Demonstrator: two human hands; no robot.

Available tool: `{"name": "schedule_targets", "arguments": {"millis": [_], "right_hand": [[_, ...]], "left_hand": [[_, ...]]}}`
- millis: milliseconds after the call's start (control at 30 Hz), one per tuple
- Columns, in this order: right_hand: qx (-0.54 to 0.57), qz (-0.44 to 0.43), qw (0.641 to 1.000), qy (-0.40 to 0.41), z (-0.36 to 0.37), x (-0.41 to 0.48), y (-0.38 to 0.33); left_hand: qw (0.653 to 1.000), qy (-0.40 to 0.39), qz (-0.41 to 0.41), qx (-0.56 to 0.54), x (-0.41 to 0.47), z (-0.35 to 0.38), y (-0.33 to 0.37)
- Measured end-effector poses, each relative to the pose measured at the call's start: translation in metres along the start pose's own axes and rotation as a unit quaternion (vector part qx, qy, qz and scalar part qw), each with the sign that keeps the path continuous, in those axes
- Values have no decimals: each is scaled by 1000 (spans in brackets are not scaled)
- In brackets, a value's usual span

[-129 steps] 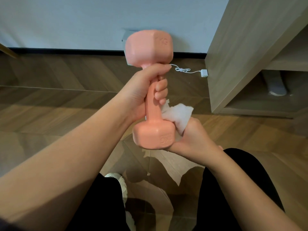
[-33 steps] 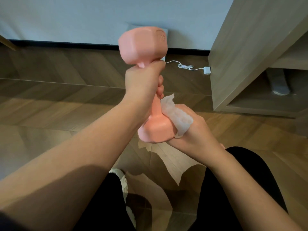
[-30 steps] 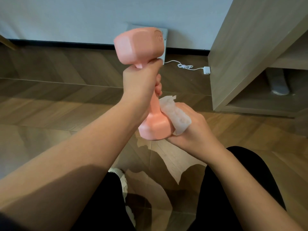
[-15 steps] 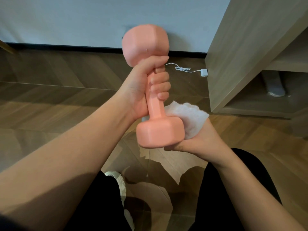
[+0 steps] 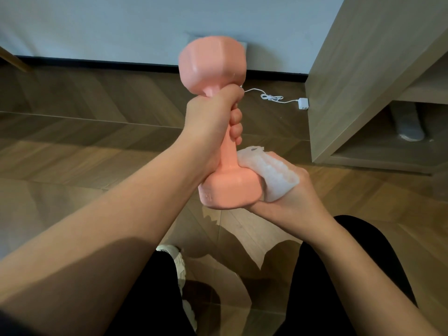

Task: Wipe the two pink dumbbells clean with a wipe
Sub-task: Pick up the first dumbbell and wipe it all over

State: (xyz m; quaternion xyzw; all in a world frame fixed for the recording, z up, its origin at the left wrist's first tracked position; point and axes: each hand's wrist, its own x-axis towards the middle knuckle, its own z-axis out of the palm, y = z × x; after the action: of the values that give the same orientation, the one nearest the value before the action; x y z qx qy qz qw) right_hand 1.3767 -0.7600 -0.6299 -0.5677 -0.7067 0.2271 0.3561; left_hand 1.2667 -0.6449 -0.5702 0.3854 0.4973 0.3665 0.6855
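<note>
A pink dumbbell (image 5: 228,151) stands nearly upright in the air in front of me. My left hand (image 5: 211,120) grips its handle just under the upper head. My right hand (image 5: 291,195) holds a white wipe (image 5: 274,173) and presses it against the right side of the lower head, with fingers wrapped under that head. Only one dumbbell is in view.
A wooden cabinet (image 5: 363,81) with an open lower shelf stands at the right. A white cable and plug (image 5: 286,100) lie on the wooden floor by the wall. My legs in black trousers and a white shoe (image 5: 177,260) are below.
My left hand has turned the dumbbell, so the back of that hand now faces me. The wipe has shifted over the lower head's right side.
</note>
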Motion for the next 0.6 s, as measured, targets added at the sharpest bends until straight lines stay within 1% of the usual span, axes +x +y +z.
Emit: {"name": "schedule_targets", "arguments": {"millis": [133,200,233,300,367,400,433,500,533,600], "right_hand": [[-59,-20,998,3,1,1,0],[-42,-12,999,-4,1,0,2],[-18,0,1000,-7,1,-1,3],[55,35,998,2,-4,-2,7],[96,42,994,8,-12,0,11],[112,37,993,0,-15,1,13],[149,31,988,-10,-18,2,13],[253,23,967,-27,-20,2,11],[283,24,958,-30,-20,2,9],[299,36,953,-32,-18,3,5]], "left_hand": [[998,63,25,19,2,3,-6],[998,60,15,20,3,2,-8],[999,39,-4,10,4,0,-7],[996,-51,-64,-40,6,-3,-1],[977,-144,-106,-112,6,-6,5],[967,-175,-113,-144,6,-6,7],[959,-197,-115,-170,6,-6,7],[945,-223,-120,-205,3,-3,8],[941,-228,-126,-216,3,-2,8],[938,-221,-146,-222,4,-1,8]]}}
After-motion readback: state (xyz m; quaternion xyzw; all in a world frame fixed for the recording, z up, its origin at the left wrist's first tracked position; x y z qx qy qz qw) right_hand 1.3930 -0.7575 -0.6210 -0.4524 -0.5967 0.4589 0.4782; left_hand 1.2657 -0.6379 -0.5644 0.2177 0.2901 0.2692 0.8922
